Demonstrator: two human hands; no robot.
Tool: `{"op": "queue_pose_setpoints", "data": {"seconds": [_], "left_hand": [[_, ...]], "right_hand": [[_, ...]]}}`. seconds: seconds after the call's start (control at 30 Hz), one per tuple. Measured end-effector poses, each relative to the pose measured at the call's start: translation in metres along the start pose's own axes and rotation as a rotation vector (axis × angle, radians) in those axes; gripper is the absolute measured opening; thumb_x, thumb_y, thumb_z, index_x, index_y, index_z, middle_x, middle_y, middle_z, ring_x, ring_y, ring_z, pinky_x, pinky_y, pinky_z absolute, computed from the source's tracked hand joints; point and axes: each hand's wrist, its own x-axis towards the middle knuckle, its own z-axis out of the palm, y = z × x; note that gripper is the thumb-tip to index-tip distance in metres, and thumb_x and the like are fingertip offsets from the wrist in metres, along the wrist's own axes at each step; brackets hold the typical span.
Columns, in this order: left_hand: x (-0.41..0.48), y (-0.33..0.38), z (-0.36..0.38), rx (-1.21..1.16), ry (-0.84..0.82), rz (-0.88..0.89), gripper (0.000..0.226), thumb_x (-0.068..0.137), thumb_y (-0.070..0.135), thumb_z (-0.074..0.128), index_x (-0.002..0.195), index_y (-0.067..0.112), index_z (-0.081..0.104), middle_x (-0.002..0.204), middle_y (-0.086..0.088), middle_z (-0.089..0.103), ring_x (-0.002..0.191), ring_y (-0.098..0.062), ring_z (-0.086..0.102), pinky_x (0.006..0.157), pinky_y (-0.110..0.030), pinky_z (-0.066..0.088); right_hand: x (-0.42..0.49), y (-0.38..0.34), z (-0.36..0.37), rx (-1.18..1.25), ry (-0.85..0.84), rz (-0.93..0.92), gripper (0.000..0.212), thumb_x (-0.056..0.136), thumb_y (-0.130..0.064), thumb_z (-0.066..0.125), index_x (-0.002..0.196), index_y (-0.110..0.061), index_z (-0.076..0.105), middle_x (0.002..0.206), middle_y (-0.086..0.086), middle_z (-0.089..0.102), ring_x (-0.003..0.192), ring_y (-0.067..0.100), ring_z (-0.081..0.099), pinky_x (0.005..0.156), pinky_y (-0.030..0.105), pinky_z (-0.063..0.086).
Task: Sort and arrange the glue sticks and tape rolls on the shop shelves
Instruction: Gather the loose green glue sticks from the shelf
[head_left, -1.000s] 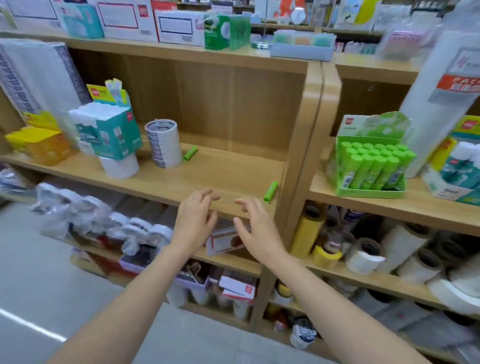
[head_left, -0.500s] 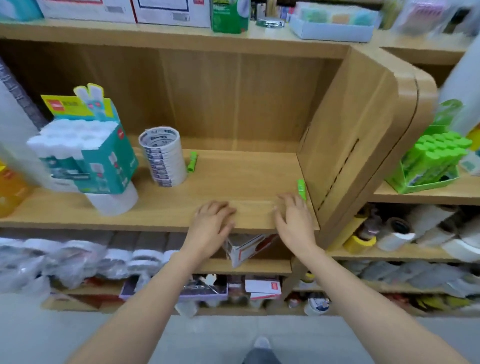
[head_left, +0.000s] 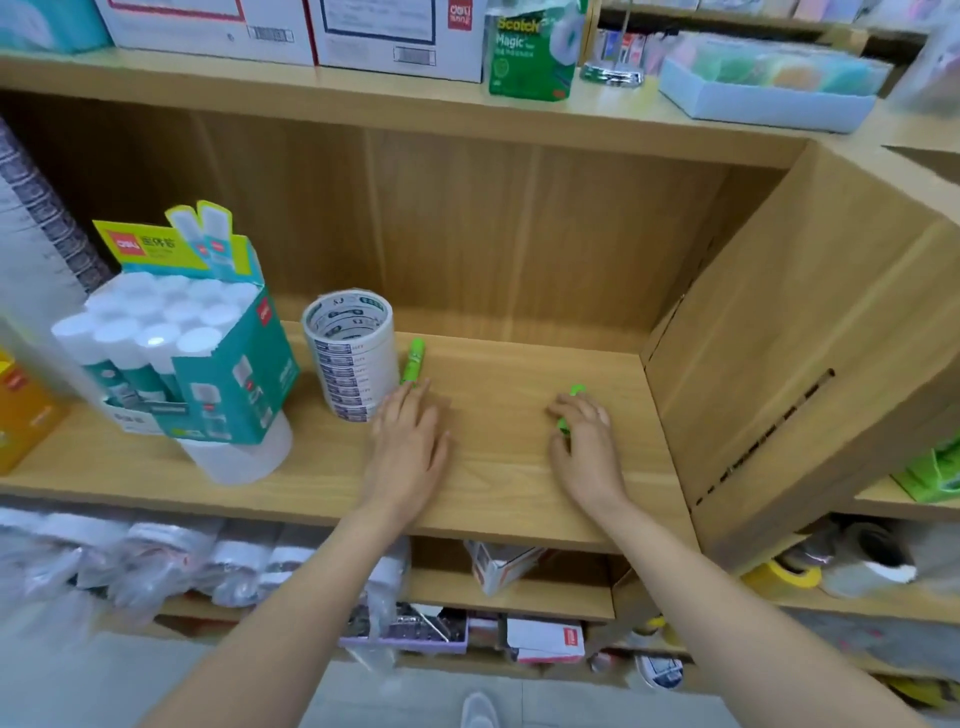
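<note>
Hands at work on the middle shelf (head_left: 509, 467), head view. My right hand (head_left: 587, 447) lies knuckles up with its fingers curled over a green glue stick (head_left: 576, 389). Green shows past the fingertips and again beside the thumb, so I read this as a grip that has closed but not yet lifted. My left hand (head_left: 410, 441) rests flat on the board, fingers straight and holding nothing. Its fingertips reach the near end of a second glue stick (head_left: 414, 358), though I cannot tell whether they touch it.

That stick lies on its side just beside a stack of tape rolls (head_left: 353, 358), which stands upright. Further left is a teal box of white-capped glue sticks (head_left: 228, 379), propped on a white roll. To the right, the wooden side panel (head_left: 779, 364) closes off the bay.

Step in hand, as I judge it: collecting the two stray green sticks. Next, the left fingers need to slide forward and curl round the second stick without nudging the tape stack. Then both hands lift clear and carry the sticks to stock of their own kind.
</note>
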Motion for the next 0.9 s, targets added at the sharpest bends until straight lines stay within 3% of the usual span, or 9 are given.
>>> {"op": "queue_pose_setpoints", "data": {"seconds": [0.13,0.3,0.37,0.47,0.57,0.7,0.9], "left_hand": [[-0.005,-0.014,-0.004,0.011,0.029,-0.002,0.038,0.096,0.024,0.050,0.131,0.009,0.057,0.149,-0.012,0.043,0.141,-0.030,0.033,0.116,-0.044,0.024],[-0.011,-0.027,-0.015,0.074,0.066,0.041,0.042,0.092,0.030,0.039,0.119,0.012,0.065,0.137,-0.006,0.057,0.130,-0.022,0.046,0.110,-0.034,0.022],[-0.016,-0.036,-0.021,0.076,0.091,0.067,0.038,0.089,0.027,0.042,0.116,0.013,0.066,0.134,-0.005,0.058,0.127,-0.021,0.045,0.108,-0.033,0.023],[-0.020,-0.047,-0.026,0.077,0.103,0.087,0.039,0.086,0.024,0.045,0.118,0.014,0.064,0.132,-0.005,0.057,0.124,-0.023,0.046,0.107,-0.035,0.026],[-0.021,-0.052,-0.026,0.048,0.084,0.096,0.041,0.086,0.020,0.047,0.125,0.015,0.061,0.136,-0.005,0.054,0.128,-0.025,0.045,0.110,-0.037,0.027],[-0.022,-0.055,-0.023,0.027,0.074,0.096,0.044,0.086,0.020,0.046,0.127,0.015,0.060,0.140,-0.005,0.052,0.131,-0.026,0.042,0.112,-0.036,0.026],[-0.019,-0.050,-0.019,0.048,0.075,0.097,0.047,0.087,0.022,0.044,0.131,0.014,0.058,0.146,-0.004,0.048,0.132,-0.023,0.037,0.113,-0.036,0.024]], "right_hand": [[0.020,-0.025,0.018,0.108,-0.162,-0.216,0.031,0.096,-0.013,0.056,0.126,-0.012,0.063,0.130,0.004,0.059,0.130,0.017,0.042,0.107,0.020,0.025],[0.043,-0.052,0.041,0.140,-0.214,-0.364,0.037,0.092,-0.009,0.060,0.129,-0.015,0.059,0.120,0.005,0.059,0.115,0.021,0.048,0.095,0.021,0.033],[0.055,-0.060,0.053,0.119,-0.253,-0.377,0.046,0.092,-0.010,0.060,0.137,-0.016,0.053,0.134,0.008,0.051,0.124,0.025,0.044,0.106,0.029,0.032],[0.069,-0.076,0.067,-0.015,-0.361,-0.370,0.061,0.095,-0.015,0.051,0.152,-0.027,0.031,0.160,0.004,0.022,0.142,0.022,0.022,0.113,0.037,0.019],[0.081,-0.089,0.076,-0.131,-0.461,-0.365,0.066,0.097,-0.018,0.042,0.155,-0.033,0.014,0.164,-0.003,0.005,0.148,0.018,0.008,0.112,0.045,0.018],[0.084,-0.090,0.084,-0.211,-0.438,-0.408,0.055,0.100,-0.028,0.041,0.153,-0.031,0.027,0.164,-0.005,0.012,0.147,0.017,0.017,0.109,0.038,0.020],[0.062,-0.071,0.068,-0.031,-0.433,-0.447,0.056,0.088,-0.031,0.039,0.142,-0.020,0.049,0.156,0.004,0.035,0.139,0.026,0.036,0.113,0.035,0.025]]}}
